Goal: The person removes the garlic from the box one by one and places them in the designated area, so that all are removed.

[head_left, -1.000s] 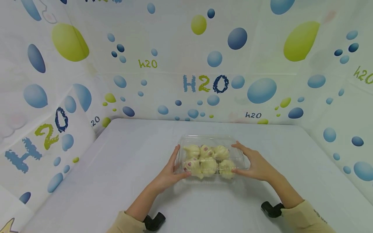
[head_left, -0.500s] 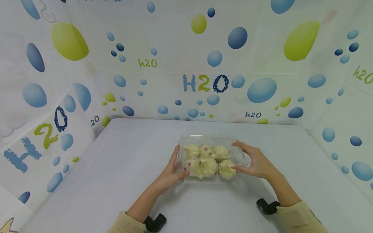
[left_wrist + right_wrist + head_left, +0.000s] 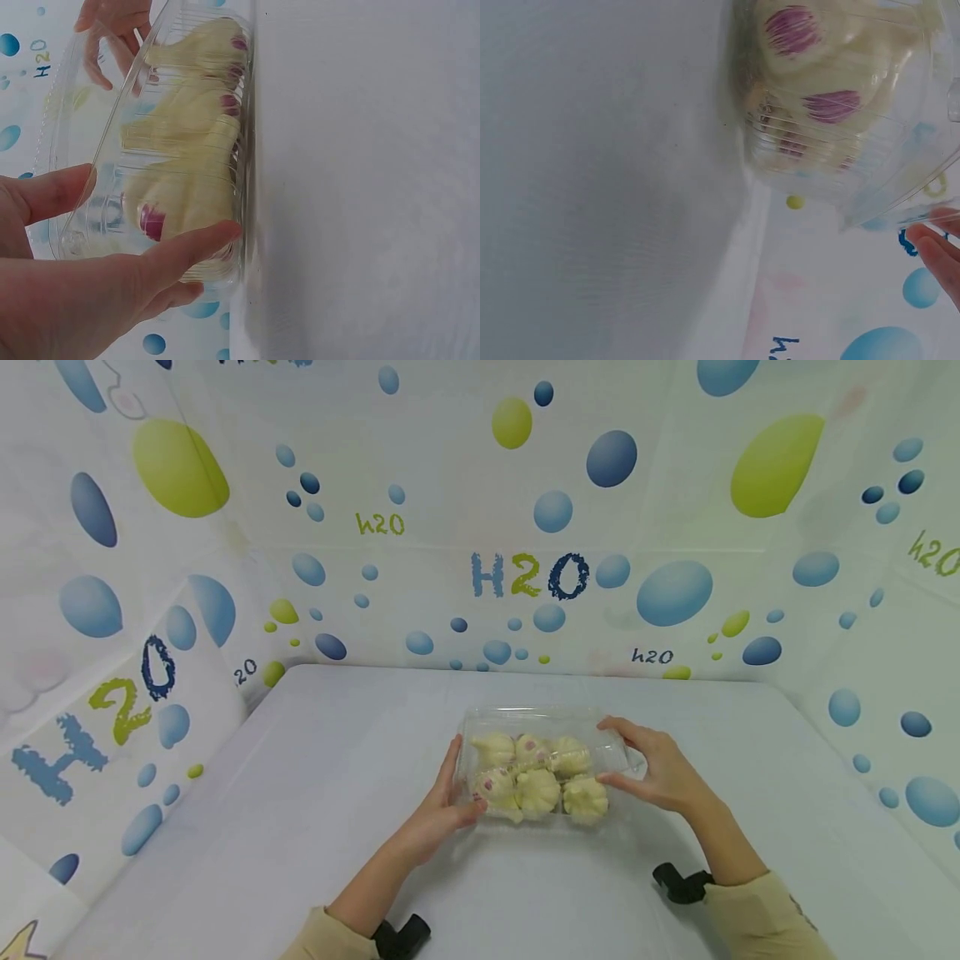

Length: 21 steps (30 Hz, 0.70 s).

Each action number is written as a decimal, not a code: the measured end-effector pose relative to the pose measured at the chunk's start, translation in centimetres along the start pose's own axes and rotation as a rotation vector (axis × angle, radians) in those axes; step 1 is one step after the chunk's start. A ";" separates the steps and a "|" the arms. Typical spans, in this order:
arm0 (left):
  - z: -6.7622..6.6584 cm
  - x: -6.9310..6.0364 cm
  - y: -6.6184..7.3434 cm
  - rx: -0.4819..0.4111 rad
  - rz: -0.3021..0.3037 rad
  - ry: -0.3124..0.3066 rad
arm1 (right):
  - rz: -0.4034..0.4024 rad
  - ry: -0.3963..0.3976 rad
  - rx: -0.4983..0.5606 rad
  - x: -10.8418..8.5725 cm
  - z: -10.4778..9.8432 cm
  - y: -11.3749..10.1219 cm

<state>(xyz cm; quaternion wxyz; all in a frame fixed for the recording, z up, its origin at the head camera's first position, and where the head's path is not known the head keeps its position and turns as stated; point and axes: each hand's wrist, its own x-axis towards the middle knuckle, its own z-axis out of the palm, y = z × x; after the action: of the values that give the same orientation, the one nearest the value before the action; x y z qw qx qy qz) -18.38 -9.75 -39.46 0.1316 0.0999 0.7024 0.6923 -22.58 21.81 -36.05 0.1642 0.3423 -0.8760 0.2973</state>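
A clear plastic container [image 3: 534, 717] stands on the white table, holding several pale garlic bulbs [image 3: 537, 792] with purple patches. My left hand [image 3: 433, 818] grips its left end; in the left wrist view, fingers of the left hand [image 3: 112, 289] lie along the clear side wall. At the right end, my right hand [image 3: 660, 774] holds the clear lid [image 3: 617, 752] by its edge, thumb in front and fingers behind. The right wrist view shows fingertips of the right hand [image 3: 939, 251] at the lid's corner. The lid stands tilted, raised from the base.
White cloth printed with blue and green drops and "H2O" lettering hangs behind and on both sides of the table [image 3: 300, 793]. A black fitting [image 3: 403, 937] sits by the left sleeve, another [image 3: 681, 883] by the right sleeve.
The lid's front edge has risen over the front bulbs, which now show more clearly. My right thumb has moved up with it, and the right forearm has shifted slightly left. The left hand has barely moved.
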 end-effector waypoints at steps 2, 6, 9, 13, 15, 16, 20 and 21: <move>0.0 -0.1 0.0 -0.006 0.001 -0.005 | -0.001 0.005 0.002 0.2 0.0 0.0; 0.0 -0.1 0.0 -0.016 0.005 -0.012 | -0.007 0.020 0.009 0.6 -0.1 0.0; 0.0 -0.2 -0.1 -0.025 0.005 -0.017 | -0.010 0.032 0.013 0.9 -0.2 -0.2; 0.1 -0.1 -0.1 -0.032 -0.002 -0.022 | -0.001 0.037 0.021 1.3 -0.3 -0.4; 0.1 -0.1 -0.1 -0.033 -0.005 -0.023 | 0.014 0.035 0.023 1.4 -0.4 -0.5; 0.1 -0.1 -0.1 -0.033 -0.006 -0.023 | 0.024 0.032 0.025 1.5 -0.4 -0.6; 0.1 -0.2 -0.1 -0.035 -0.003 -0.028 | 0.052 0.020 0.033 1.8 -0.5 -0.7; 0.1 -0.2 -0.1 -0.034 -0.001 -0.029 | 0.055 0.017 0.037 1.9 -0.6 -0.8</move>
<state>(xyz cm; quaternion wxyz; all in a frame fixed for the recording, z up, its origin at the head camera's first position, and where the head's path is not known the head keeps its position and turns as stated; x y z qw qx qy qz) -18.17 -9.66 -39.52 0.1440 0.1074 0.6887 0.7024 -23.33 20.78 -34.37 0.1569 0.3184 -0.8780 0.3210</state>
